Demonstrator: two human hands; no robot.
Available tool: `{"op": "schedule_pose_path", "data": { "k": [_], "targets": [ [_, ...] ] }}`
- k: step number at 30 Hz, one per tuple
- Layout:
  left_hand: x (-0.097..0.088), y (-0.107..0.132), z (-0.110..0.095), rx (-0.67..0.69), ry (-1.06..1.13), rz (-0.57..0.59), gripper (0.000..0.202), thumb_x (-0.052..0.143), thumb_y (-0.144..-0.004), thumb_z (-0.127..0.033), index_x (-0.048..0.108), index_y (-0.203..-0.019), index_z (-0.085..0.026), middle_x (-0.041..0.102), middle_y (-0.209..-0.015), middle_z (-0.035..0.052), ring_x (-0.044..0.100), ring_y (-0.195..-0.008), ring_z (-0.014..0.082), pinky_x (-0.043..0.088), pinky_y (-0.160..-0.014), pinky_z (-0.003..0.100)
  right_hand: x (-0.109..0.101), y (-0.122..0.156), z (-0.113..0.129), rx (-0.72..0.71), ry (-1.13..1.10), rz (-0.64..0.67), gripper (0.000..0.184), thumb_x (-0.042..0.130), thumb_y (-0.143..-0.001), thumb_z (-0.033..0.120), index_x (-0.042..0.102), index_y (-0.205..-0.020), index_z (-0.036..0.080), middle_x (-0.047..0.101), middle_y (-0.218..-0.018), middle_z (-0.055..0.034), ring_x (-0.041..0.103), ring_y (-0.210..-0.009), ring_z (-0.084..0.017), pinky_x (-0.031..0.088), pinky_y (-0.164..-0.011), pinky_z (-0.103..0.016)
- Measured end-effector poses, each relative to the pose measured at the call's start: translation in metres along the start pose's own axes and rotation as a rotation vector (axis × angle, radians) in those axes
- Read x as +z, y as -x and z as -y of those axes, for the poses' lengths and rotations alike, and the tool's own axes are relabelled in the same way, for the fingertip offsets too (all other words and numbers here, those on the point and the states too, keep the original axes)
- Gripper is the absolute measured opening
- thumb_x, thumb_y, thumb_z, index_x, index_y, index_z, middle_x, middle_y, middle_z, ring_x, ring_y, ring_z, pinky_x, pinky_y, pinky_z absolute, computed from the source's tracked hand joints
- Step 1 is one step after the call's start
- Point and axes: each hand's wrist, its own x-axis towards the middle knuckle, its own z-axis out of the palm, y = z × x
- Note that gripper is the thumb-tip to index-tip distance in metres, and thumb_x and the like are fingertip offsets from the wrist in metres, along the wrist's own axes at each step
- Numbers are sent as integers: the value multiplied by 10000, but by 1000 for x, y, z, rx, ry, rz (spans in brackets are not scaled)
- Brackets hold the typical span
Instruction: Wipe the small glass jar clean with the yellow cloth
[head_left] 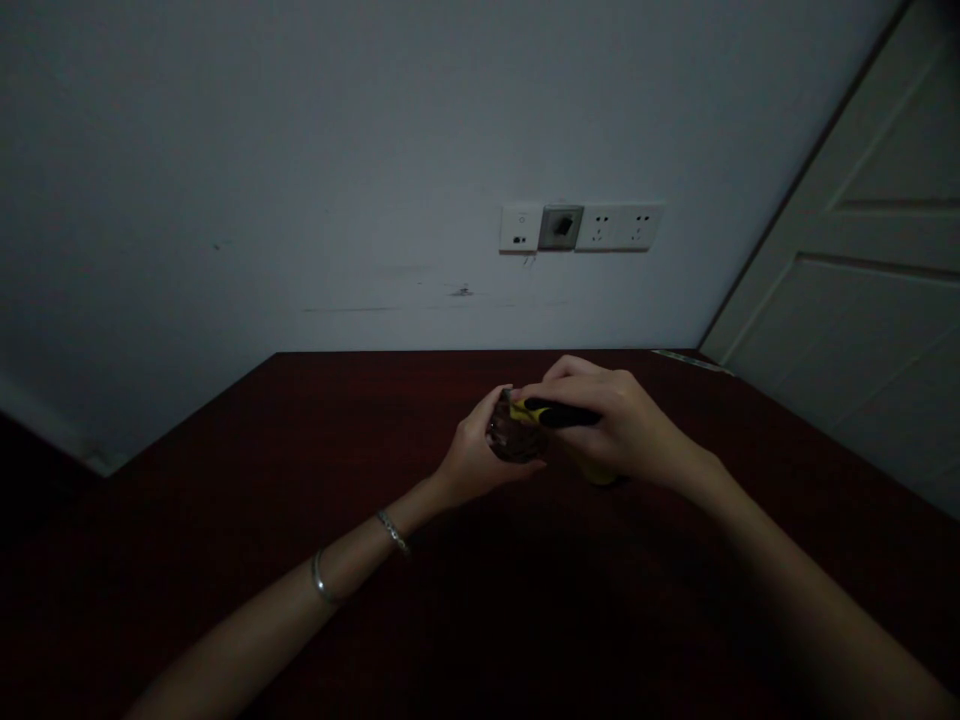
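Note:
Both my hands meet above the middle of a dark red table [300, 470]. My left hand [476, 462] is closed around a small dark brown object [514, 440] that I cannot name in the dim light. My right hand [622, 425] grips a yellow and black handled tool [559, 413], whose tip rests against the brown object. A bit of yellow [600, 477] shows under my right palm. Two thin bracelets sit on my left wrist.
A white wall rises behind the table, with a row of wall sockets and switches [581, 227] above the far edge. A white panelled door [862, 290] stands at the right. A thin light strip [690, 360] lies at the table's far right corner.

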Motion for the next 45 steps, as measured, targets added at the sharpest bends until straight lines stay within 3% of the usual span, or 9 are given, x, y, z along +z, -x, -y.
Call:
{"op": "schedule_pose_path", "data": {
  "k": [4, 9, 14, 20, 26, 31, 36, 41, 45],
  "targets": [
    [0, -1, -2, -23, -36, -6, 889, 855, -518, -326, 433, -1276, -133, 597, -1205, 161, 582, -1101, 289, 479, -948, 441, 4, 0, 3, -11, 36, 23, 293, 593, -808, 73, 710, -1055, 179, 637, -847, -76, 585, -781, -171, 491, -660, -279],
    [-3, -4, -6, -144, 35, 20, 762, 840, -526, -281, 495, -1195, -159, 650, -1063, 90, 629, -962, 248, 518, -832, 363, -2, -1, 10, -3, -69, 192, 272, 595, -808, 61, 716, -1004, 207, 648, -868, -49, 594, -794, -149, 490, -691, -260],
    [-9, -9, -13, -303, 374, -47, 759, 846, -509, -225, 489, -1174, -146, 640, -1095, 111, 634, -978, 226, 504, -882, 365, -11, 1, 6, 79, -53, -4, 260, 628, -810, 146, 709, -1052, 195, 667, -918, -66, 630, -801, -171, 502, -712, -299],
    [-14, -7, -28, -455, 462, -114, 559, 840, -542, -222, 568, -1022, -130, 648, -930, 60, 625, -850, 172, 505, -847, 350, -10, 4, -8, 127, -3, -132, 293, 632, -772, 138, 719, -1039, 221, 698, -943, -62, 644, -812, -194, 503, -741, -342],
    [-7, -8, -33, -468, 502, -98, 582, 843, -538, -218, 576, -1048, -130, 640, -915, 51, 614, -814, 158, 518, -791, 332, -2, 4, -21, 146, -89, -155, 298, 631, -778, 163, 715, -1058, 218, 703, -1005, -79, 647, -869, -204, 506, -772, -366],
    [-4, -8, -34, -459, 522, -66, 614, 840, -543, -226, 564, -1083, -133, 661, -994, 91, 641, -882, 207, 538, -787, 356, 5, 2, -24, 163, -138, -169, 275, 658, -788, 203, 718, -1055, 234, 708, -1011, -72, 645, -899, -201, 506, -797, -373],
    [-5, -8, -34, -441, 525, -55, 618, 837, -542, -206, 569, -1093, -132, 671, -1056, 115, 647, -963, 245, 538, -830, 385, 4, 0, -23, 143, -285, -72, 270, 688, -783, 228, 723, -1050, 212, 705, -990, -72, 656, -879, -193, 511, -790, -345],
    [-4, -8, -30, -446, 533, -76, 590, 836, -527, -177, 577, -1055, -128, 681, -1030, 109, 656, -940, 236, 526, -838, 382, -5, 2, -21, 149, -436, 141, 266, 725, -765, 249, 732, -1028, 209, 702, -916, -49, 661, -809, -167, 524, -715, -290],
    [-4, -8, -29, -446, 530, -84, 578, 833, -536, -191, 580, -1052, -127, 675, -1028, 105, 653, -913, 218, 531, -808, 358, -7, 3, -19, 220, -433, 105, 251, 735, -755, 283, 736, -990, 194, 726, -962, -56, 673, -885, -194, 530, -810, -331]
  ]
}}
